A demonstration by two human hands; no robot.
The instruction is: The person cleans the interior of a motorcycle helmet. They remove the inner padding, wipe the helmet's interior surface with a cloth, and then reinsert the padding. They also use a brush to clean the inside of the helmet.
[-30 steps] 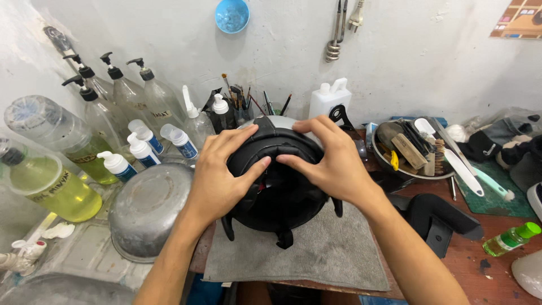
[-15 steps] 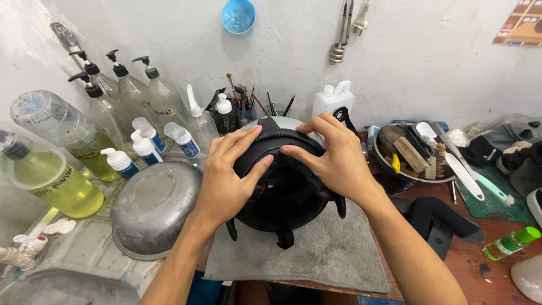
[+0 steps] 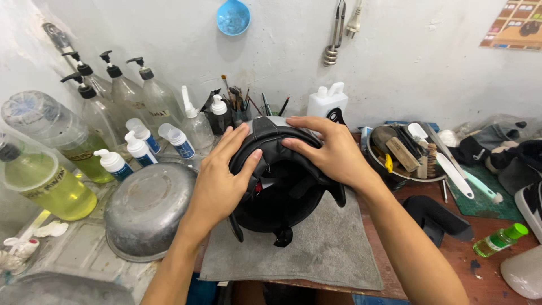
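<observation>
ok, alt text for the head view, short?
Both hands, left hand and right hand, press on an upturned black helmet resting on a grey towel, with an overturned steel bowl at left.

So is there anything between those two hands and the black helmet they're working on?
Nothing visible. The left hand and the right hand both lie flat on the black helmet, which rests on a grey cloth. The metal bowl sits off to the left side.
</observation>
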